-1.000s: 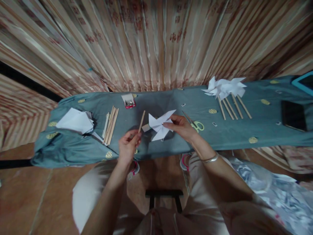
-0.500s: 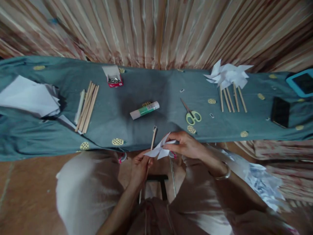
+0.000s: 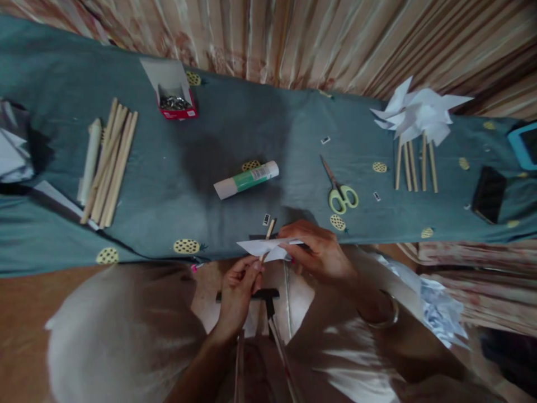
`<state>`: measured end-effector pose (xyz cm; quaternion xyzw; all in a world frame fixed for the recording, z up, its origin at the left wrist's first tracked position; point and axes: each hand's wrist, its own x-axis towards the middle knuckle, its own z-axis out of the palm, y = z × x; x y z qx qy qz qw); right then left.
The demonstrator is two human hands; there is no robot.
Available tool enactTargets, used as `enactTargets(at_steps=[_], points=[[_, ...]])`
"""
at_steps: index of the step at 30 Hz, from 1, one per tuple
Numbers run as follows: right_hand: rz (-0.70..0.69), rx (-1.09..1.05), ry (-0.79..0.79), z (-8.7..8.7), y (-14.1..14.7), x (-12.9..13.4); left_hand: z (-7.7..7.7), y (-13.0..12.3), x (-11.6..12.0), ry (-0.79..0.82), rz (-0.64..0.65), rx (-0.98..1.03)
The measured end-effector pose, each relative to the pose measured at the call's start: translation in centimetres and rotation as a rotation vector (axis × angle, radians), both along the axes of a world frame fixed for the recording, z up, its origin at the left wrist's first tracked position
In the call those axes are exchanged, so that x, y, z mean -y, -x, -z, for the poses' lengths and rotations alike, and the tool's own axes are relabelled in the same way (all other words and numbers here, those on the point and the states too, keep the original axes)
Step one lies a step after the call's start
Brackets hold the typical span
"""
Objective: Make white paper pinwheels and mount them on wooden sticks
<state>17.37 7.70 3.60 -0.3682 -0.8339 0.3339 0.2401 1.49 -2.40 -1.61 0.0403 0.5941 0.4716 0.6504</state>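
Observation:
A white paper pinwheel [image 3: 264,247] is between my hands at the table's near edge. My left hand [image 3: 239,285] is closed around a thin wooden stick [image 3: 271,228], whose upper end pokes out beyond the paper. On the right, my right hand [image 3: 316,249] pinches the pinwheel's right side, its thumb under a folded blade. Finished-looking pinwheels [image 3: 423,115] on sticks lie at the back right. A glue stick [image 3: 246,179] rests in the middle, with green-handled scissors [image 3: 342,196] to its right.
Wooden sticks [image 3: 111,168] lie on the teal cloth [image 3: 159,196] at the left, beside a pale candle-like rod [image 3: 91,162]. A red box of metal pieces [image 3: 178,106] stands open behind. White paper [image 3: 12,151] is far left, a black phone-like object [image 3: 490,193] right.
The view has shifted closer to the table. The pinwheel has tilted flatter and sits lower on the stick's visible upper end, with both hands still on the work.

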Motion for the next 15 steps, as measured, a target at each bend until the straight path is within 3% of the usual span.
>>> enactTargets(at_steps=[7, 15], points=[[-0.041, -0.054, -0.209, 0.6, 0.3, 0.1, 1.3, 0.1, 0.8, -0.098, 0.062, -0.094], [-0.049, -0.063, -0.217, 0.9, 0.7, 0.0, 1.4, 0.2, 0.7, -0.152, 0.109, -0.131]])
